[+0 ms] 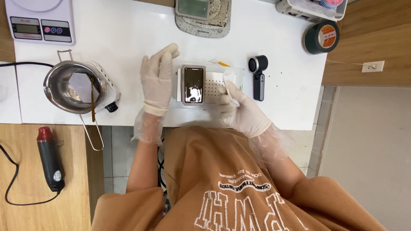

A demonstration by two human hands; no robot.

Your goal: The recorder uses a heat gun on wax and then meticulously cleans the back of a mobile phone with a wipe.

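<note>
A small grey device with a dark glossy screen (193, 84) lies on a white perforated plate (212, 87) on the white table (128, 38). My left hand (157, 79), in a pale glove, rests flat and open just left of the device, fingers pointing away from me. My gloved right hand (239, 109) pinches a small white cloth or wipe (228, 79) over the plate's right part, beside the device.
A steel pot (70, 87) with a stick in it sits at left on a small heater. A digital scale (40, 19) is at the back left, and a black loupe-like tool (258, 75) and a tape roll (322, 37) are at right. A heat gun (50, 158) lies on the wooden surface.
</note>
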